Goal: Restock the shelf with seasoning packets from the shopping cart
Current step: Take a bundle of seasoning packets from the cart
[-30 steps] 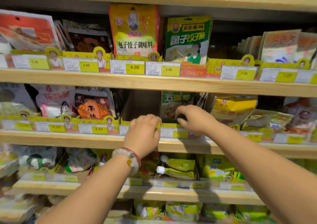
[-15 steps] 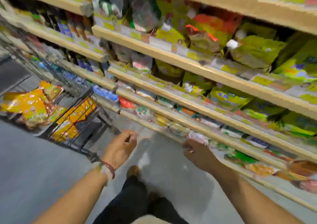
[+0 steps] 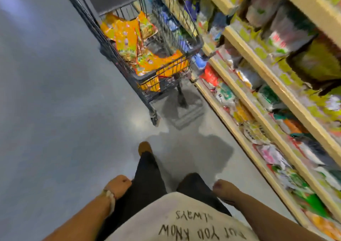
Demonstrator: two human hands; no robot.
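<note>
Both hands empty: left hand (image 3: 118, 186) and right hand (image 3: 224, 191) hang loosely curled by the thighs, holding nothing. Orange seasoning packets (image 3: 127, 39) piled in the shopping cart (image 3: 144, 77) ahead, beside the shelf (image 3: 245, 109). Plenty left to restock; next grab looks pending.

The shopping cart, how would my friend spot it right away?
Look along the grey floor beside the long wooden shelves. The shopping cart stands ahead of the person's feet, close to the shelves. It is the only dark wire basket, with orange and yellow packets piled inside.
</note>
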